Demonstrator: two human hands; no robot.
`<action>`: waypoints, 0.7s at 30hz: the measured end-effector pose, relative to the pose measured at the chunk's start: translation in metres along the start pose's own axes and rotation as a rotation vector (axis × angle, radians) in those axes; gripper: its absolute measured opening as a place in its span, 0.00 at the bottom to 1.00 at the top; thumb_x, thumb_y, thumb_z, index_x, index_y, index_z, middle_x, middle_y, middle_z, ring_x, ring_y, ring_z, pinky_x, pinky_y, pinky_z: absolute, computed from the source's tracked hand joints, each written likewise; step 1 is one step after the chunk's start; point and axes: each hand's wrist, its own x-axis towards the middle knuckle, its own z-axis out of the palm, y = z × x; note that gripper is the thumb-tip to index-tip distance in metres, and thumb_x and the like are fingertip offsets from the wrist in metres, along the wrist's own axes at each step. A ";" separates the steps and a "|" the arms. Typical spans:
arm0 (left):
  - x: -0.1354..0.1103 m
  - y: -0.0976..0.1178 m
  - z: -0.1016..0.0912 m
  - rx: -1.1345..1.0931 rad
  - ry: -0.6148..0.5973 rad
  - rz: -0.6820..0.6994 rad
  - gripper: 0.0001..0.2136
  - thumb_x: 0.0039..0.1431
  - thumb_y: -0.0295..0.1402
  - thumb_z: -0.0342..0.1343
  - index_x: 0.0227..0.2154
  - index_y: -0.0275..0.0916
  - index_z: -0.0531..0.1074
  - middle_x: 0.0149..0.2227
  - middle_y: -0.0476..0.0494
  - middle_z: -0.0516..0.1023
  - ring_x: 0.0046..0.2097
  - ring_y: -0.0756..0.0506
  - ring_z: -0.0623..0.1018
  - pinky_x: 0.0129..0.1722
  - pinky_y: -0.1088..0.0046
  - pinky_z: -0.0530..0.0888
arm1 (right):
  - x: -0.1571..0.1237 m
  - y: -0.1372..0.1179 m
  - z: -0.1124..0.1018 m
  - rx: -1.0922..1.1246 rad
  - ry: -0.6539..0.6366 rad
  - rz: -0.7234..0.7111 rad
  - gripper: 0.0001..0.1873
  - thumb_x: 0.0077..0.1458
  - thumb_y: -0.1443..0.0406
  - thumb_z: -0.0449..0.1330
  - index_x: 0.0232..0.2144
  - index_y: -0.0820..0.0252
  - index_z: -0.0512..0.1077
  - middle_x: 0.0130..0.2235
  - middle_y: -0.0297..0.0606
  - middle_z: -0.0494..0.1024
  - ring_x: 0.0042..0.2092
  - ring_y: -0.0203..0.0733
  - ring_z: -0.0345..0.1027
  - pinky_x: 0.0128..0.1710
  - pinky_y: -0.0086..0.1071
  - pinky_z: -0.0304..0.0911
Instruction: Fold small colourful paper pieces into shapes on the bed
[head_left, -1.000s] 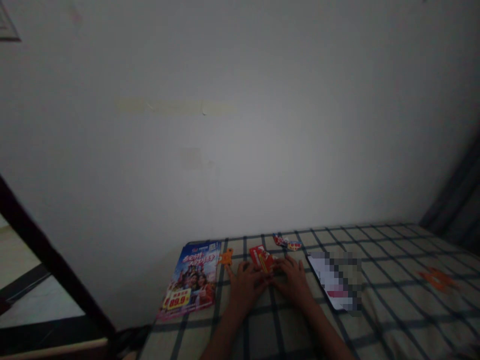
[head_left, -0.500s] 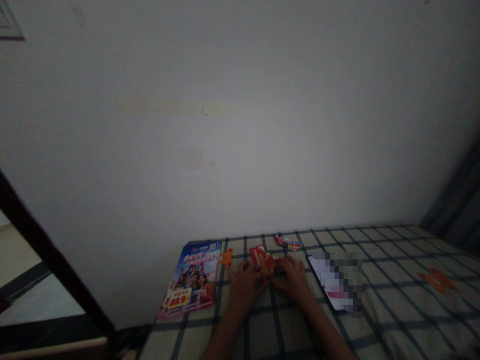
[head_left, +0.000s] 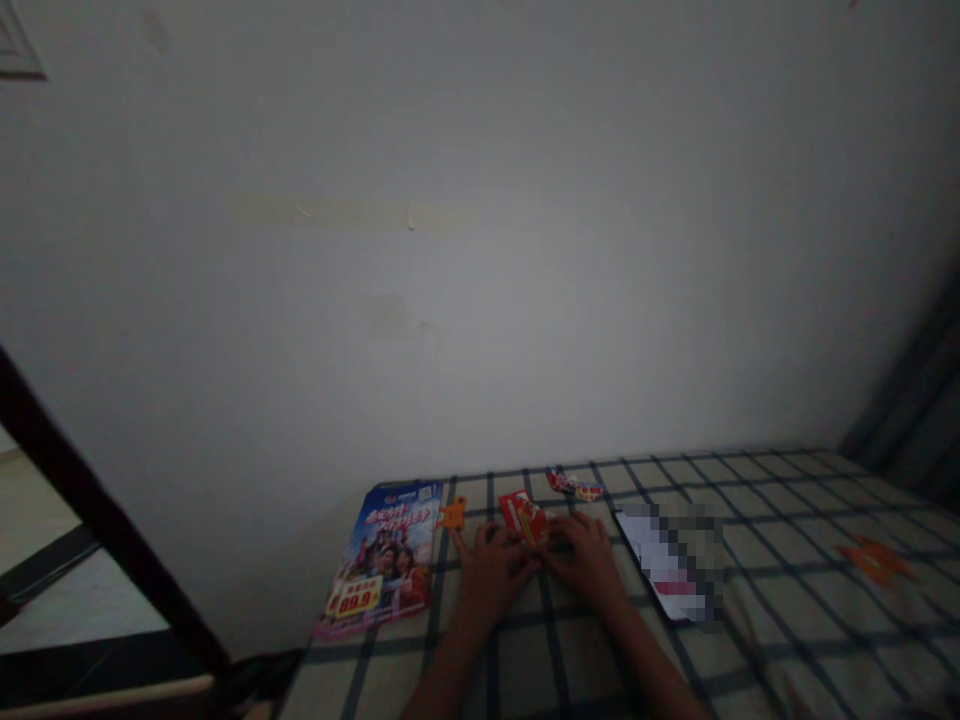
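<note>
A small piece of red paper (head_left: 520, 510) with white and yellow print lies on the checked cloth, and both my hands pinch its near edge. My left hand (head_left: 489, 572) is at its left, fingers curled with the tips on the paper. From the right, my right hand (head_left: 589, 560) bends its fingers down onto the same edge, close to the left fingertips. My fingers partly hide the paper's lower edge. Just beyond lies a crumpled or folded strip of printed paper (head_left: 576, 487), apart from both hands.
A colourful printed flyer (head_left: 390, 555) lies left of my hands, with an orange animal-like shape (head_left: 452, 513) beside it. Right of them is a flat, partly blurred dark-edged object (head_left: 652, 555). The checked cloth (head_left: 795, 600) meets a pale wall (head_left: 525, 300) behind.
My right fingers have shifted slightly along the red paper, showing a little more of its print. My left hand stays nearly still.
</note>
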 end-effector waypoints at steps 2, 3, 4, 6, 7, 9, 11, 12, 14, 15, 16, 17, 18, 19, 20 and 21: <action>0.000 0.000 0.000 0.008 0.000 -0.002 0.12 0.60 0.50 0.58 0.46 0.70 0.75 0.53 0.54 0.77 0.58 0.34 0.65 0.58 0.22 0.34 | 0.001 -0.001 0.000 -0.020 0.001 0.006 0.15 0.53 0.59 0.63 0.44 0.47 0.75 0.50 0.34 0.79 0.59 0.55 0.62 0.62 0.54 0.50; 0.000 -0.001 0.000 0.009 -0.001 -0.002 0.12 0.60 0.51 0.58 0.46 0.71 0.75 0.53 0.54 0.77 0.58 0.34 0.65 0.58 0.22 0.34 | 0.002 -0.002 0.001 -0.030 -0.001 0.015 0.14 0.53 0.60 0.63 0.44 0.47 0.75 0.50 0.34 0.79 0.59 0.54 0.63 0.61 0.54 0.50; 0.001 -0.001 0.000 0.008 -0.002 -0.001 0.12 0.60 0.51 0.57 0.46 0.71 0.75 0.53 0.54 0.77 0.58 0.34 0.65 0.57 0.22 0.34 | 0.003 -0.002 0.001 -0.037 -0.002 0.024 0.14 0.53 0.61 0.62 0.44 0.47 0.75 0.49 0.34 0.79 0.59 0.54 0.63 0.61 0.53 0.51; 0.001 -0.001 -0.001 0.005 -0.004 0.003 0.12 0.60 0.52 0.57 0.47 0.72 0.74 0.53 0.55 0.77 0.58 0.34 0.66 0.57 0.22 0.33 | 0.005 -0.001 0.002 -0.044 -0.003 0.042 0.13 0.53 0.62 0.62 0.42 0.47 0.75 0.48 0.33 0.80 0.58 0.53 0.64 0.60 0.52 0.51; 0.001 -0.001 -0.001 0.008 -0.005 0.002 0.12 0.60 0.52 0.57 0.47 0.73 0.74 0.53 0.55 0.77 0.58 0.34 0.66 0.57 0.22 0.34 | 0.006 -0.001 0.003 -0.046 -0.004 0.046 0.12 0.52 0.63 0.62 0.42 0.47 0.75 0.48 0.33 0.80 0.58 0.52 0.64 0.60 0.50 0.52; 0.001 0.000 -0.001 0.023 -0.008 -0.002 0.13 0.60 0.51 0.57 0.48 0.73 0.73 0.53 0.54 0.76 0.59 0.34 0.66 0.58 0.22 0.35 | 0.009 0.000 0.004 -0.048 -0.006 0.042 0.12 0.52 0.65 0.61 0.41 0.48 0.75 0.47 0.33 0.79 0.56 0.51 0.64 0.59 0.48 0.52; 0.001 0.001 -0.002 0.044 -0.007 -0.006 0.13 0.60 0.51 0.57 0.49 0.73 0.73 0.54 0.54 0.76 0.59 0.34 0.66 0.59 0.23 0.37 | 0.012 0.001 0.005 -0.054 -0.008 0.037 0.11 0.53 0.65 0.61 0.40 0.48 0.75 0.47 0.33 0.79 0.55 0.49 0.65 0.59 0.47 0.52; 0.001 0.001 -0.002 0.050 -0.006 -0.005 0.13 0.61 0.51 0.57 0.49 0.73 0.72 0.54 0.54 0.76 0.59 0.34 0.66 0.59 0.23 0.37 | 0.013 0.002 0.006 -0.060 -0.011 0.035 0.10 0.54 0.65 0.60 0.40 0.48 0.75 0.47 0.33 0.79 0.54 0.49 0.66 0.58 0.47 0.53; 0.000 0.001 -0.002 0.038 -0.006 0.001 0.13 0.61 0.51 0.57 0.49 0.74 0.72 0.54 0.55 0.75 0.59 0.34 0.65 0.58 0.23 0.36 | 0.016 0.003 0.007 -0.076 -0.019 0.032 0.09 0.55 0.64 0.59 0.39 0.48 0.75 0.46 0.33 0.79 0.54 0.49 0.66 0.57 0.46 0.54; 0.000 0.001 -0.003 0.022 -0.008 0.003 0.13 0.61 0.51 0.56 0.49 0.74 0.72 0.54 0.55 0.75 0.59 0.34 0.65 0.58 0.23 0.35 | 0.017 0.003 0.007 -0.083 -0.023 0.035 0.09 0.55 0.63 0.59 0.39 0.48 0.75 0.46 0.33 0.79 0.54 0.49 0.66 0.57 0.46 0.54; 0.000 0.001 -0.003 0.003 -0.011 0.006 0.13 0.61 0.51 0.56 0.49 0.74 0.72 0.54 0.55 0.75 0.59 0.34 0.65 0.58 0.22 0.34 | 0.018 0.004 0.007 -0.086 -0.025 0.036 0.08 0.56 0.63 0.59 0.39 0.48 0.75 0.46 0.34 0.79 0.54 0.50 0.66 0.57 0.47 0.55; 0.000 0.000 -0.003 -0.016 -0.011 0.008 0.13 0.61 0.51 0.56 0.49 0.74 0.72 0.54 0.55 0.75 0.59 0.34 0.65 0.57 0.23 0.33 | 0.019 0.004 0.008 -0.082 -0.028 0.036 0.08 0.56 0.63 0.58 0.39 0.48 0.75 0.46 0.34 0.79 0.54 0.50 0.66 0.57 0.47 0.54; 0.000 0.000 -0.003 -0.034 -0.010 0.010 0.13 0.61 0.51 0.55 0.49 0.73 0.72 0.55 0.55 0.75 0.60 0.34 0.65 0.57 0.23 0.32 | 0.019 0.005 0.008 -0.072 -0.032 0.034 0.09 0.56 0.63 0.58 0.39 0.48 0.75 0.47 0.34 0.79 0.54 0.50 0.65 0.58 0.48 0.54; -0.001 0.000 -0.002 -0.047 -0.006 0.010 0.13 0.61 0.52 0.55 0.49 0.72 0.72 0.55 0.55 0.75 0.60 0.34 0.64 0.57 0.23 0.31 | 0.019 0.007 0.009 -0.058 -0.036 0.031 0.09 0.57 0.63 0.57 0.40 0.49 0.75 0.47 0.34 0.79 0.54 0.50 0.65 0.58 0.48 0.53; -0.001 -0.001 -0.002 -0.056 -0.002 0.010 0.13 0.61 0.51 0.55 0.49 0.72 0.73 0.55 0.55 0.75 0.60 0.33 0.64 0.57 0.23 0.29 | 0.019 0.008 0.009 -0.040 -0.041 0.025 0.10 0.57 0.64 0.57 0.41 0.49 0.75 0.48 0.35 0.79 0.55 0.50 0.65 0.59 0.49 0.53; -0.001 -0.001 -0.002 -0.062 0.002 0.009 0.13 0.61 0.51 0.55 0.49 0.71 0.73 0.55 0.55 0.75 0.61 0.33 0.63 0.57 0.24 0.28 | 0.018 0.009 0.009 -0.022 -0.043 0.017 0.12 0.57 0.64 0.56 0.43 0.49 0.75 0.49 0.35 0.78 0.55 0.51 0.65 0.59 0.50 0.53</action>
